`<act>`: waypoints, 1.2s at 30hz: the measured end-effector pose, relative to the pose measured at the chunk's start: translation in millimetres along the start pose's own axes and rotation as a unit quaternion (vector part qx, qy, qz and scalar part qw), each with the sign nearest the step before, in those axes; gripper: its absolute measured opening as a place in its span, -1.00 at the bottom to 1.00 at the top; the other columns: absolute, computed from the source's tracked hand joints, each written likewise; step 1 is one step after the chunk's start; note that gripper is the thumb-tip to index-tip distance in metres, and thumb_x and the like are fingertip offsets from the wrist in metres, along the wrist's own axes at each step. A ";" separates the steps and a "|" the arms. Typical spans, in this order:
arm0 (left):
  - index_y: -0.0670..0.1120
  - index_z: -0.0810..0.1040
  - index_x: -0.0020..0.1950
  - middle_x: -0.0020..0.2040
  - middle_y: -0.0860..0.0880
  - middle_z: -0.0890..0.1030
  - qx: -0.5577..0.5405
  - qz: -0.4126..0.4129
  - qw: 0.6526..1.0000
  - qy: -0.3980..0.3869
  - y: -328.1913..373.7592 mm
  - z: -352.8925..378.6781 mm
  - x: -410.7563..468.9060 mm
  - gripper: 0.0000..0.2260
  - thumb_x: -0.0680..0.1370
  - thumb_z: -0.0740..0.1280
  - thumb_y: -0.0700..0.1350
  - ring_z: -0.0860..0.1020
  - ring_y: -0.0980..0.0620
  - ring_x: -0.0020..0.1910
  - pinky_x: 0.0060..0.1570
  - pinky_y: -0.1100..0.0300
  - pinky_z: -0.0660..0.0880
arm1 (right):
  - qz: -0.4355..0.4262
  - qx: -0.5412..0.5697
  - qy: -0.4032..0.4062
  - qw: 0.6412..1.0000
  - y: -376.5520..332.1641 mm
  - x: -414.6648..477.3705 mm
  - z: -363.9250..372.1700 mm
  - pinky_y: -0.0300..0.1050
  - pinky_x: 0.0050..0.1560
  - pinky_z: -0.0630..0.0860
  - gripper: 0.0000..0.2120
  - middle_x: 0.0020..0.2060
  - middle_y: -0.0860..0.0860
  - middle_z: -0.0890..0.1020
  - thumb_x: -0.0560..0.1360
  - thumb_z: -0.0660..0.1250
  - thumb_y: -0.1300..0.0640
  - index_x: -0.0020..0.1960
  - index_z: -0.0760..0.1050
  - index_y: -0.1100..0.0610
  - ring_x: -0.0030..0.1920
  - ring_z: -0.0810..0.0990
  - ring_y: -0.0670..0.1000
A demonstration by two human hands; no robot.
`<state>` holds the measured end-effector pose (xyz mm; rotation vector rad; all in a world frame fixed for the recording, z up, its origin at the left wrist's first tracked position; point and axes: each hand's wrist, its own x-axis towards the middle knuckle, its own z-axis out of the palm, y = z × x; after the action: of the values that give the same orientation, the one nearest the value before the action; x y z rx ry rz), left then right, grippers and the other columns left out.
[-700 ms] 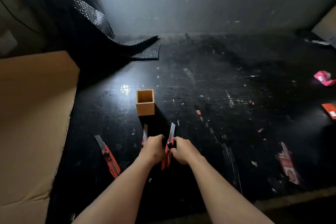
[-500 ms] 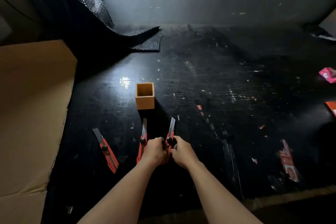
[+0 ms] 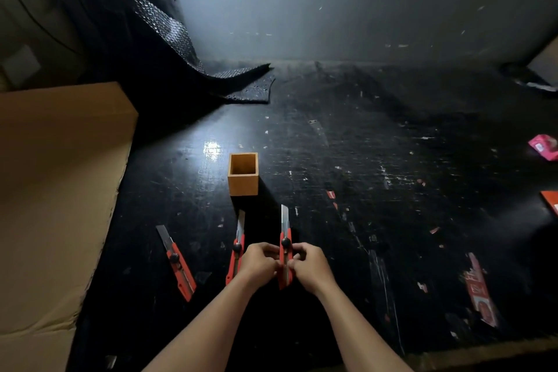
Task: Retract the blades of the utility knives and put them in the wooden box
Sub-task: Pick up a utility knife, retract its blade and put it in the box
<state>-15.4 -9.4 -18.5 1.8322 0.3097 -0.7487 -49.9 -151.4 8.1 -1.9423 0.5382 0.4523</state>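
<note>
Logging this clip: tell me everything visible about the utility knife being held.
The held utility knife has a red body, a black round knob near its front and a silvery blade, extended and pointing away toward the wooden box. The left hand and the right hand pinch its sides, fingers near the knob.

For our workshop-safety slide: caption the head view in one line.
Both hands, left hand and right hand, grip a red utility knife, blade out, before an open wooden box.
</note>
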 end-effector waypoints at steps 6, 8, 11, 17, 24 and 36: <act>-0.21 0.64 0.16 0.01 -0.18 0.76 -0.144 0.042 0.989 -0.015 33.2 -22.0 -20.3 -0.75 0.53 0.40 -0.43 0.76 -0.06 -0.09 -0.24 0.20 0.66 | -0.079 0.065 -0.003 0.995 -31.0 -2.3 -20.4 0.12 0.06 0.69 -0.76 -0.01 0.05 0.73 0.54 0.38 0.29 0.14 0.60 0.04 0.01 0.74 0.04; -0.19 0.65 0.17 0.02 -0.19 0.77 -0.163 0.067 0.984 -0.018 44.4 -36.1 -27.5 -0.74 0.53 0.40 -0.42 0.76 -0.11 -0.03 -0.11 0.07 0.70 | -0.111 0.079 -0.013 0.991 -48.5 -6.6 -26.1 0.08 0.04 0.70 -0.78 0.00 0.04 0.72 0.55 0.38 0.29 0.10 0.60 0.01 0.02 0.74 0.03; -0.21 0.64 0.22 0.09 -0.25 0.74 -0.183 0.095 0.978 -0.016 64.3 -57.6 -34.2 -0.70 0.54 0.37 -0.44 0.73 -0.22 0.08 0.08 -0.12 0.68 | -0.168 0.091 -0.024 0.981 -80.3 -11.6 -30.9 -0.04 -0.04 0.71 -0.80 -0.03 0.05 0.74 0.55 0.40 0.30 0.09 0.61 0.05 -0.03 0.75 0.00; -0.25 0.60 0.20 0.03 -0.23 0.71 -0.206 0.181 0.962 0.006 121.5 -96.3 -66.0 -0.70 0.54 0.31 -0.51 0.74 -0.05 -0.18 -0.23 0.15 0.69 | -0.241 0.108 -0.041 0.963 -147.9 -12.1 -37.0 0.12 0.00 0.70 -0.77 -0.06 0.18 0.74 0.53 0.35 0.40 0.12 0.59 0.17 -0.05 0.76 0.15; -0.25 0.61 0.24 -0.08 -0.15 0.77 -0.214 0.279 0.935 0.043 174.1 -131.4 -99.7 -0.69 0.55 0.32 -0.48 0.74 -0.04 -0.22 -0.22 0.08 0.71 | -0.318 0.091 -0.034 0.943 -218.0 -21.9 -55.2 0.21 -0.02 0.71 -0.73 -0.06 0.22 0.73 0.51 0.46 0.22 0.19 0.57 0.21 -0.10 0.77 0.18; -0.20 0.67 0.22 -0.04 -0.15 0.78 -0.153 0.372 0.910 0.101 231.2 -151.6 -130.8 -0.68 0.55 0.34 -0.47 0.78 -0.06 -0.12 -0.22 0.16 0.68 | -0.521 -0.062 0.182 0.832 -282.9 -41.1 -65.7 -0.40 -0.01 0.49 -0.76 0.18 0.05 0.65 0.61 0.37 0.13 0.27 0.59 0.02 0.03 0.62 -0.07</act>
<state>61.3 58.0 269.7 1.5494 -0.1439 0.0263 77.7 -98.4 266.9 -2.1280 -0.3807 -0.6073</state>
